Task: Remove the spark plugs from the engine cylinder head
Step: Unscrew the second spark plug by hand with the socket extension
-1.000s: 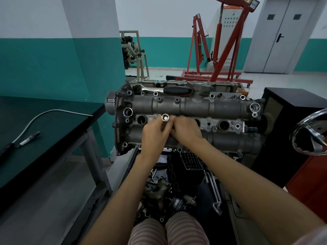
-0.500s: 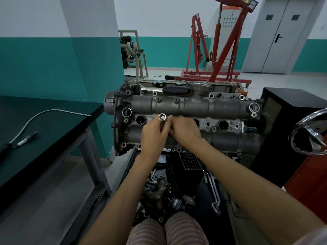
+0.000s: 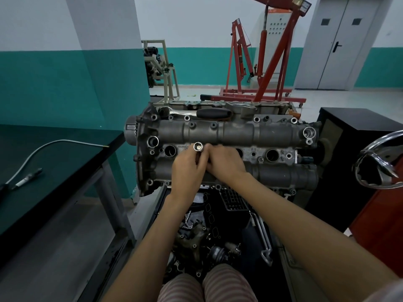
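Both hands meet over the middle of the engine cylinder head (image 3: 237, 136). The left hand (image 3: 188, 171) curls its fingers around a chrome spark plug socket (image 3: 198, 147), whose open end faces the camera just above the knuckles. The right hand (image 3: 225, 163) presses against the left and pinches the same tool lower down, probably to steady it while it turns in the plug well hidden beneath the grip. No spark plug is visible; it is judged to sit inside that covered well. 1 open well (image 3: 170, 151) lies just left of the grip and 2 more to its right. A ratchet handle (image 3: 212, 113) rests beyond the grip on the head.
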